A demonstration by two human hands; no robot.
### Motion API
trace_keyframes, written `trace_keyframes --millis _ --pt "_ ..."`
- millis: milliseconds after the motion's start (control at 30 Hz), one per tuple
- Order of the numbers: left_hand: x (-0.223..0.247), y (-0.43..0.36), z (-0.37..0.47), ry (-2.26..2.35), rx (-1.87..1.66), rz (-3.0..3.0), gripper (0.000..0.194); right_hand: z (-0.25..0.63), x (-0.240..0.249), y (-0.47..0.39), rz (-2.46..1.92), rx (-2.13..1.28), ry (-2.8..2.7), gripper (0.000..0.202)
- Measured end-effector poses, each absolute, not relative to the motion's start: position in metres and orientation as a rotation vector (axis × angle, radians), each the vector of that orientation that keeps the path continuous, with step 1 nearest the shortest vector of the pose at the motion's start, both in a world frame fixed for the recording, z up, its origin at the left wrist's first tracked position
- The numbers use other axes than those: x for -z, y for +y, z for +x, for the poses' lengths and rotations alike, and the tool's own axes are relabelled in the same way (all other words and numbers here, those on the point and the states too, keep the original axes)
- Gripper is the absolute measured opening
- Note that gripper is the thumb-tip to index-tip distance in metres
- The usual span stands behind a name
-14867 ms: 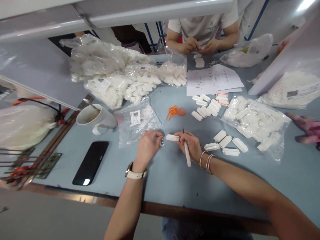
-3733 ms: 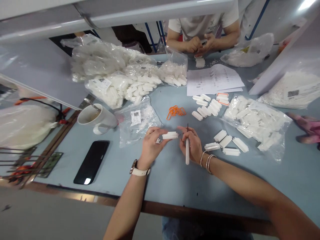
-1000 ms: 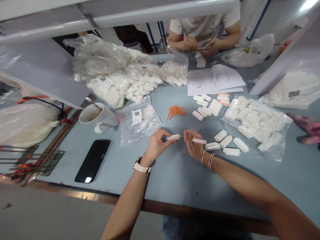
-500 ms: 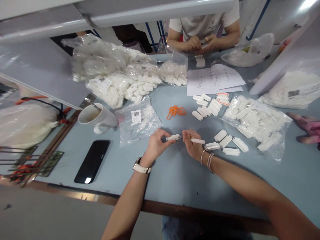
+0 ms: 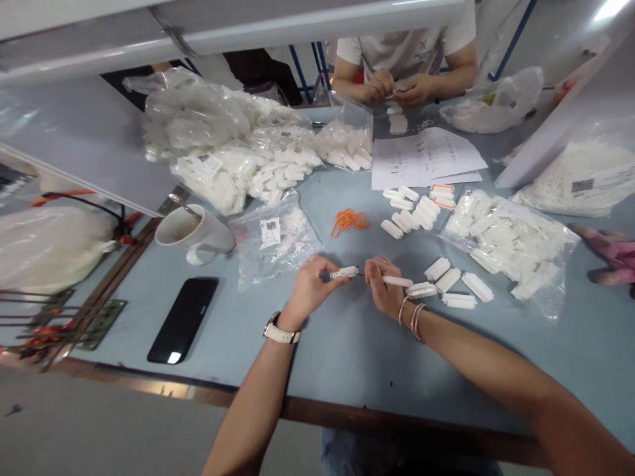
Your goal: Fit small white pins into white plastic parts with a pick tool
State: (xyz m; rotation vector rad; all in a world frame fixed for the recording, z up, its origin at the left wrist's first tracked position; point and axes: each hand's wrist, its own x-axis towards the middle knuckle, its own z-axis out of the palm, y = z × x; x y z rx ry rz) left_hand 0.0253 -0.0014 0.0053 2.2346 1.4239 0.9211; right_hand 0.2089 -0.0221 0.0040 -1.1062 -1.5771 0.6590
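Observation:
Pinched between the fingers and thumb of my left hand [image 5: 311,287] is a small white plastic piece [image 5: 344,272], oblong with a row of fine details along its side. My right hand [image 5: 384,284] is closed around a slim screwdriver-like tool [image 5: 397,281] with a pale handle and a thin dark shaft. The shaft points left at the right end of the white piece; whether it touches cannot be made out. Just right of my right hand lie several loose white plastic pieces [image 5: 449,280]. Beyond both hands sits a small heap of orange frames [image 5: 350,223].
A mug [image 5: 191,228] with a spoon and a black phone [image 5: 183,320] lie left. Bags of white parts [image 5: 238,165] fill the back left; another bag [image 5: 510,231] is right. Behind are papers [image 5: 421,158] and a co-worker's hands [image 5: 397,87]. Pink-handled scissors [image 5: 610,251] lie far right.
My right hand and the tool have shifted slightly to the right, with more of the shaft showing. My left hand stays put. The co-worker's hands have come closer together.

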Motion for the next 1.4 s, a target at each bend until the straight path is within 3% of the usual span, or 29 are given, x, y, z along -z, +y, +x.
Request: trace_keyframes --millis 700,1100,1400 --pt "-0.0046 -0.0006 0.0256 1.394 -0.931 2.259 0.026 0.2067 0.0019 -0.0193 -1.167 -0.639 -1.66 0.053" --pt "-0.0077 -0.0028 0.0264 1.378 -0.918 2.305 0.025 0.2051 0.0004 -0.0177 -1.103 -0.432 -1.858 0.05" --pt "-0.0067 -0.0012 0.0247 1.452 -0.888 2.273 0.024 0.2103 -0.0014 -0.0216 -1.178 -0.602 -1.531 0.052"
